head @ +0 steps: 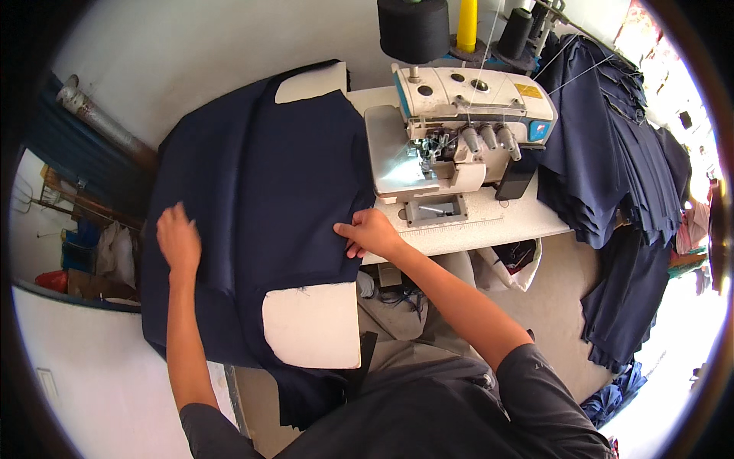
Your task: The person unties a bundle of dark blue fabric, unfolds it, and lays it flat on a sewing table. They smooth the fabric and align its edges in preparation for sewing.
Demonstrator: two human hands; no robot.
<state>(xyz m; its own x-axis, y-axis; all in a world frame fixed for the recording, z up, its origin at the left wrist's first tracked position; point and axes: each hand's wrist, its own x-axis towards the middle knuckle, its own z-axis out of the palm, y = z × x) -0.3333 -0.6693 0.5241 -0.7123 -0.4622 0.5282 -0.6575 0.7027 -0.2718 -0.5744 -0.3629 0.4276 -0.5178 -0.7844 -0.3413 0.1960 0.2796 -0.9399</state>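
Note:
Navy fabric panels lie spread over a white board to the left of a white overlock sewing machine. My left hand, slightly blurred, rests on or just over the fabric's left part, fingers loosely bent; whether it touches the cloth is unclear. At the fabric's right edge, just below the machine's lit metal plate, my right hand has thumb and fingers on either side of the cloth edge. A small grey tray sits in front of the machine.
Navy cut pieces hang in a thick stack right of the machine. Thread cones stand behind it. Below the table's front edge is a white bag with scraps. A metal pipe and a cluttered shelf are at far left.

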